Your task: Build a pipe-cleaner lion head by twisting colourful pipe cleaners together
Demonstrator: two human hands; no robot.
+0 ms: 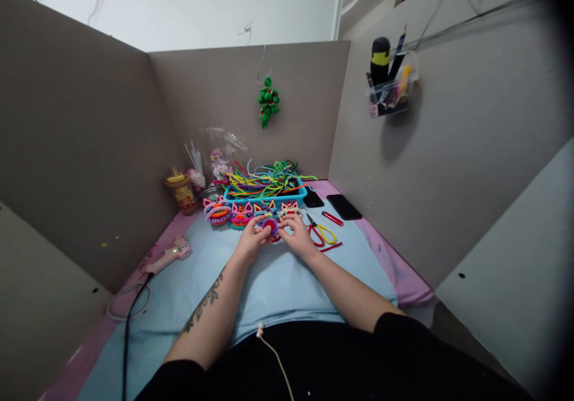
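Between my two hands, above the blue cloth, is a small purple and red pipe-cleaner piece (pixel 269 226). My left hand (pixel 254 238) pinches its left side with thumb and fingers. On the opposite side, my right hand (pixel 296 233) has its fingertips closed on the piece's edge. Just beyond my hands stands a row of several fuzzy animal-faced pipe-cleaner figures, among them a pink and orange one (pixel 242 214) and a purple-pink one (pixel 217 211). Scissors (pixel 321 232) with red and yellow handles lie right of my right hand, near a short red pipe cleaner (pixel 332 247).
A blue basket (pixel 264 200) heaped with colourful pipe cleaners stands behind the figures. A pink glue gun (pixel 170 256) with a black cord lies left. A lidded cup (pixel 182 193) stands back left, a black phone (pixel 344 207) back right. Grey partitions (pixel 242 102) enclose the table.
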